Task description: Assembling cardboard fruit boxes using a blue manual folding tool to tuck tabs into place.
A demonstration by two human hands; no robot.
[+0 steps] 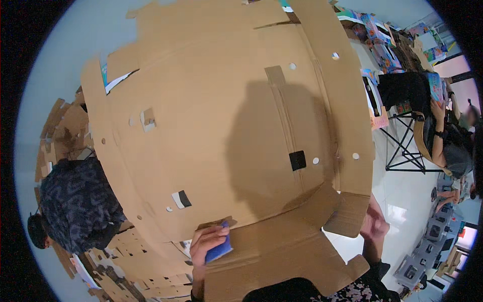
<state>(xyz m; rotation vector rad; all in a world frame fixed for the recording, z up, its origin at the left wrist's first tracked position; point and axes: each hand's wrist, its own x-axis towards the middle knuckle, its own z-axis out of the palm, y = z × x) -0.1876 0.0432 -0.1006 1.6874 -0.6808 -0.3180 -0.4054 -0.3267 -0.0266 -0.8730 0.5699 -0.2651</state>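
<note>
A large brown cardboard sheet [191, 116] with fold lines, punched holes and folded flaps fills the middle of the view. Near its lower edge my left hand [204, 242] is closed round a blue, flat block [220, 249]; whether it is a sponge cannot be made out. The block rests against the cardboard by the lower fold. My right hand [375, 224] is at the sheet's right edge, beside a folded corner flap [346, 215]. Cardboard hides part of that hand, and its fingers are blurred. A black square patch [297, 160] and a black-and-white patch [181, 199] show on the board.
At left a person in dark patterned clothes [80, 204] bends beside stacked cardboard [136, 256]. To the right, another person [443, 131] sits by a black folding-frame stool [410, 146]. Colourful printed boxes [380, 40] are piled behind. Grey crates [422, 256] line the pale floor.
</note>
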